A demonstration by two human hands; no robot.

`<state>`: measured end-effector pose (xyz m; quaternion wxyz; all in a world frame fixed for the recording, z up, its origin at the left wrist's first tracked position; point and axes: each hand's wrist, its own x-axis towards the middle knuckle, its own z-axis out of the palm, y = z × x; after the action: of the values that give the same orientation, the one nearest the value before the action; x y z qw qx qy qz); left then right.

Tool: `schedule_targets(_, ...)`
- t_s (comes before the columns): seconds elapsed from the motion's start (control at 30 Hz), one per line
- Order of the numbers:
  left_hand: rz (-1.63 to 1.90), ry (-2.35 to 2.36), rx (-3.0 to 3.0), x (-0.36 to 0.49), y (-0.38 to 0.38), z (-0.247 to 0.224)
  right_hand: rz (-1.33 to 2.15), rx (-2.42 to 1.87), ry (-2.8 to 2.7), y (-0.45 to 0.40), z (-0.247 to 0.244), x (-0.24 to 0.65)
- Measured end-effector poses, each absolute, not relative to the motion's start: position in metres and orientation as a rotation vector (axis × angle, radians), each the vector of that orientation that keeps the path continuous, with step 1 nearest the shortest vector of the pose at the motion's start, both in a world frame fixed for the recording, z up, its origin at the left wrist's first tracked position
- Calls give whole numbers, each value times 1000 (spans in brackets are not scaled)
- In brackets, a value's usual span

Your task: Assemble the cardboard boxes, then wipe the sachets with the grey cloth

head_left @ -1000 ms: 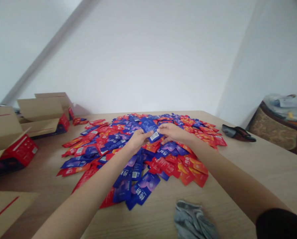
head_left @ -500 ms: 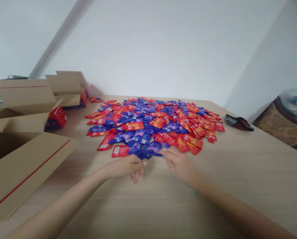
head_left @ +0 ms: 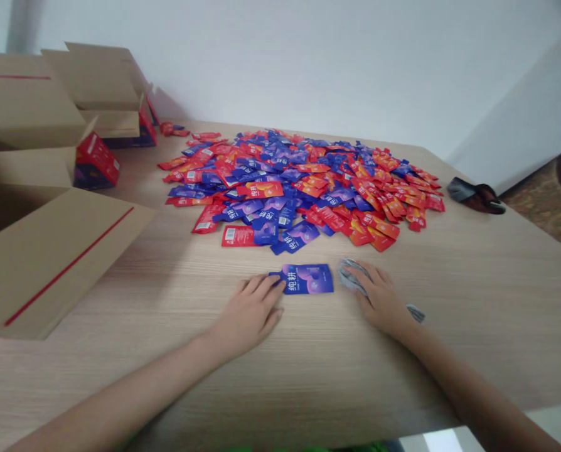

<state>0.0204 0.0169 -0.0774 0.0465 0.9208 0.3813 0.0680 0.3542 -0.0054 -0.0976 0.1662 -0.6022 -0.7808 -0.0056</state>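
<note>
A blue-and-purple sachet point(head_left: 311, 279) lies flat and crosswise on the table in front of me. My left hand point(head_left: 250, 314) presses its fingertips on the sachet's narrow left end, pinning it there, with the thumb on the bare tabletop. Just right of the sachet, my right hand point(head_left: 379, 298) is closed over a crumpled grey cloth point(head_left: 352, 275); a striped grey end point(head_left: 416, 312) shows past the wrist. Beyond both hands spreads a big heap of red and blue sachets point(head_left: 285, 182).
Opened cardboard boxes point(head_left: 73, 251) stand along the left, one flap reaching toward my left arm. A dark holder-like object point(head_left: 475, 196) lies at the table's right edge. Behind the table point(head_left: 205, 389) rises a white wall point(head_left: 280, 63). Patterned fabric point(head_left: 556, 198) shows at far right.
My view has tilted downward. A blue sachet from the heap's near edge now lies nearer me under my left hand. My right hand has moved right of it and rests on the grey cloth.
</note>
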Motion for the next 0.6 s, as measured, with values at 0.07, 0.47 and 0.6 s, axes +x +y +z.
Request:
schedule_targets(0.07, 263, 1166, 2808, 21, 20, -79, 46, -1673, -2063, 3, -99, 353)
schedule_targets(0.47, 276, 1212, 2716, 30, 14, -78, -2, -1551, -2413, 32, -80, 205)
schedule_targets(0.6, 242, 1174, 2711, 29, 15, -78, -101, -1759, -2302, 16, -94, 246)
